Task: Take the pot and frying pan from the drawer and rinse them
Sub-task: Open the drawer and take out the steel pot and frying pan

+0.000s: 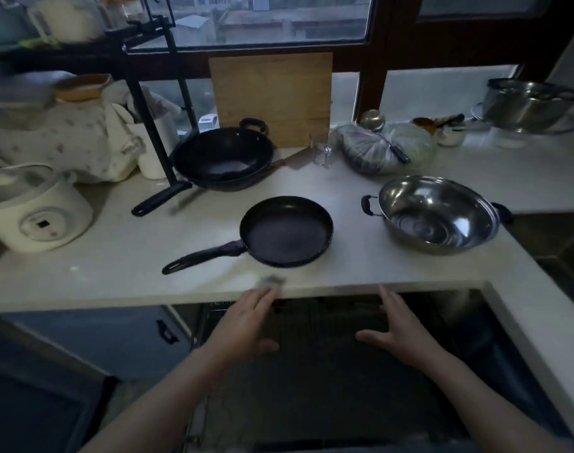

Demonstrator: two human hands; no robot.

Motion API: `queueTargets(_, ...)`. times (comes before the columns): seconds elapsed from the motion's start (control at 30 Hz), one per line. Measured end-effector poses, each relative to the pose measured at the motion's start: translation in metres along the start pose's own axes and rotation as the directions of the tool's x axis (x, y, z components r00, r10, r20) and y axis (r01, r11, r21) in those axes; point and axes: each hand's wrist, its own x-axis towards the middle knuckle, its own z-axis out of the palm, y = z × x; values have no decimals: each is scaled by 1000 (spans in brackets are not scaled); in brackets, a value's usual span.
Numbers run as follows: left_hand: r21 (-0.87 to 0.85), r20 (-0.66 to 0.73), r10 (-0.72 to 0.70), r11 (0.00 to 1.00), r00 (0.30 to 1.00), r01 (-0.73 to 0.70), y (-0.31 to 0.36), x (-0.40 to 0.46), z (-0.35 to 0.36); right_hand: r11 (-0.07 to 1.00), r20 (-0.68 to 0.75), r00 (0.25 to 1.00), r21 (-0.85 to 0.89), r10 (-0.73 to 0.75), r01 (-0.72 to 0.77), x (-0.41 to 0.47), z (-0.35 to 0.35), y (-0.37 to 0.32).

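A black frying pan (285, 232) lies on the white counter (116, 256), its handle pointing left toward me. Right of it sits a steel pot (437, 214) with two black handles. A black wok (223, 158) with a long handle stands further back. Below the counter edge the dark drawer (328, 354) with a wire rack is pulled out. My left hand (246, 322) and my right hand (400, 328) hover over the drawer with fingers straight, holding nothing. My left fingertips reach the counter edge.
A white rice cooker (34, 214) stands at the left. A wooden cutting board (272, 96) leans on the window. A glass (321, 148), bagged vegetables with a ladle (380, 142) and a steel bowl (527, 103) sit at the back right. A black rack (148, 103) stands left.
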Motion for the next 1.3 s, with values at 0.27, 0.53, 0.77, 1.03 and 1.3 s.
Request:
queueTargets(0.27,-71,89,18,997,996,-11,51,-142,69,991,-7,992,54,126,-125,-139,47,47)
queueTargets(0.53,-143,134,-136,977,982,155,40,-240,111,934,-41,944,168,326,-316,-229,80,101)
queueTargets(0.77,-83,209,-410,897,888,434,20,-244,120,901,-37,906,128,422,-415,-225,89,108)
queueTargets(1.03,-30,232,-449,883,863,468,22,-221,117,881,-34,889,154,457,-447,-189,93,107)
queueTargets(1.3,-37,184,-491,862,852,505,4,-168,107,877,-29,886,166,462,-452,-135,79,106)
